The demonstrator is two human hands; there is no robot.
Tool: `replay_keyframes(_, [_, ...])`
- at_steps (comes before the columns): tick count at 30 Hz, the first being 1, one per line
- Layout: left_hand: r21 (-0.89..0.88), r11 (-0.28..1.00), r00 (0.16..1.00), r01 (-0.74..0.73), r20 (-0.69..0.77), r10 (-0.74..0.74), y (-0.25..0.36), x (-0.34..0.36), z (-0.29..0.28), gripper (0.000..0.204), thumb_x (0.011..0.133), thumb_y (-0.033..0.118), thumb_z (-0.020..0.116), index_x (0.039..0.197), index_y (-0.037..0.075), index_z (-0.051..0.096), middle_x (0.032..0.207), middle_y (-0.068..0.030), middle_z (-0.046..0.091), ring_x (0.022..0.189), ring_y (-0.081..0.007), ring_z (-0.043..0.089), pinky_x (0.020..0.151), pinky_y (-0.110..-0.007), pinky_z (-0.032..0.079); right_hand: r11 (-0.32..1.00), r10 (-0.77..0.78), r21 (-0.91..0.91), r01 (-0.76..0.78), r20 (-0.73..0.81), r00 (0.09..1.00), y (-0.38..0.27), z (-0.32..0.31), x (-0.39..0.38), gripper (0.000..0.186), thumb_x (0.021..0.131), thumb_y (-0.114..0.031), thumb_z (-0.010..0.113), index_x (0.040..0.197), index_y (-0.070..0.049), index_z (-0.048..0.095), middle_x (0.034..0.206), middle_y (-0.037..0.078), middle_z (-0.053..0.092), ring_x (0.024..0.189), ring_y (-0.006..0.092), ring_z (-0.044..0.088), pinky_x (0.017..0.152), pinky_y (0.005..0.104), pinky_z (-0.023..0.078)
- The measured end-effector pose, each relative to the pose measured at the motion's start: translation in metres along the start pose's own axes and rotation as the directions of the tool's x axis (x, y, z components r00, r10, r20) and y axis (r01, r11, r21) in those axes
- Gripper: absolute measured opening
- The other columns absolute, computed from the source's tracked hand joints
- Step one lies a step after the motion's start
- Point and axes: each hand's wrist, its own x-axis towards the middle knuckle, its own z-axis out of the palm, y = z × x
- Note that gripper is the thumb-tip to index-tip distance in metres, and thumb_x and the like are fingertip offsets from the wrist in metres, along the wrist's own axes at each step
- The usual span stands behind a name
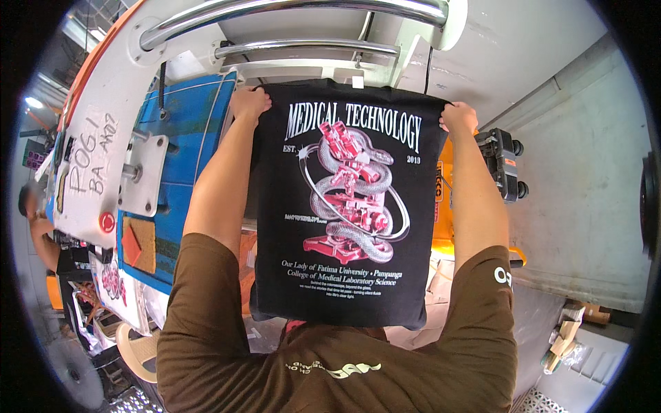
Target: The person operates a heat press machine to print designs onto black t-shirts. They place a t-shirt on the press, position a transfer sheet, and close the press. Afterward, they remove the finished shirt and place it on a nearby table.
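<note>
A black T-shirt (pixel 344 206) hangs spread flat in front of me, printed with white lettering and a red-and-grey picture of a snake coiled around a microscope. My left hand (pixel 249 102) grips its upper left corner. Its upper right corner is pinched in my right hand (pixel 458 115). Both arms reach up in brown sleeves. The shirt's top edge lies against the white machine (pixel 303 65) behind it.
Chrome bars (pixel 289 14) run across the machine's top. A blue panel (pixel 184 138) with a white bracket and a red button sits at left. Another person (pixel 41 234) works at far left beside printed shirts. A black device (pixel 502 165) and yellow part sit at right.
</note>
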Motion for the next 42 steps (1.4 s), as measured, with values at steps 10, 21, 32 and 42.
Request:
replay_keyframes(10, [0.347,0.264,0.434,-0.9,0.658,0.615,-0.023,-0.099,0.09,0.049,0.094,0.028,0.059,0.139,0.012,0.051,0.14,-0.0122,0.054,0.134,-0.0325,0.046,0.112,-0.054,0.032,0.392,-0.689,-0.452,0.801,0.433,0.582,-0.01,0.09,-0.147,0.06,0.097,-0.044,0.046,0.148,-0.013,0.041,0.154,0.011,0.037,0.145,0.034,0.028,0.118,0.0557,0.018])
replay_keyframes(21, [0.756,0.212,0.758,-0.619,0.505,0.412,-0.037,-0.112,0.016,0.066,0.096,0.051,0.048,0.15,0.015,0.037,0.159,-0.0159,0.028,0.145,-0.0421,0.025,0.117,-0.059,0.019,0.702,-0.356,-0.559,0.441,0.261,0.897,0.026,0.028,-0.136,0.068,0.098,-0.056,0.035,0.156,-0.023,0.024,0.163,0.012,0.018,0.15,0.0361,0.013,0.12,0.0565,0.01])
replay_keyframes(32, [-0.315,0.68,0.73,0.662,0.475,-0.491,-0.201,-0.366,-0.212,0.061,0.099,0.039,0.053,0.142,-0.004,0.044,0.135,-0.0163,0.057,0.124,-0.0247,0.054,0.106,-0.036,0.04,0.834,0.324,0.335,-0.438,0.345,0.881,0.27,-0.101,-0.367,0.064,0.104,-0.046,0.039,0.136,0.009,0.05,0.135,0.018,0.057,0.125,0.0272,0.053,0.107,0.0343,0.037])
replay_keyframes(42, [-0.163,0.958,0.954,0.237,0.227,-0.197,-0.208,-0.392,-0.244,0.038,0.101,0.03,0.055,0.115,-0.003,0.066,0.103,-0.0065,0.069,0.092,-0.0138,0.061,0.083,-0.029,0.047,0.923,0.183,0.285,-0.257,0.261,0.948,0.337,-0.13,-0.387,0.036,0.103,-0.028,0.052,0.1,0.006,0.064,0.094,0.009,0.068,0.084,0.0166,0.063,0.079,0.0306,0.051])
